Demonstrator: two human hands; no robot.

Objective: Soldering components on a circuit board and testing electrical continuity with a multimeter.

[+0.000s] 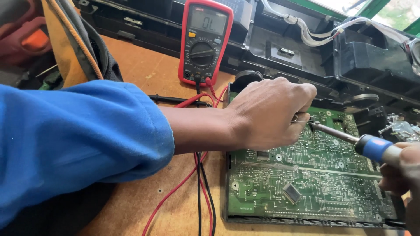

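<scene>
The green circuit board (306, 183) lies flat at the wooden bench's (144, 70) near edge, hemmed behind by a black chassis (372, 65) and a red multimeter (204, 41). The left hand (267, 116) arches over it, fingers pinching solder wire (302, 121); the right hand (404, 170) grips a blue-handled soldering iron (350, 140), tip meeting the wire.

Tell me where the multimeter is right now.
In the head view, the red multimeter stands at top centre on the wooden bench, just behind the left hand and the green circuit board.
</scene>
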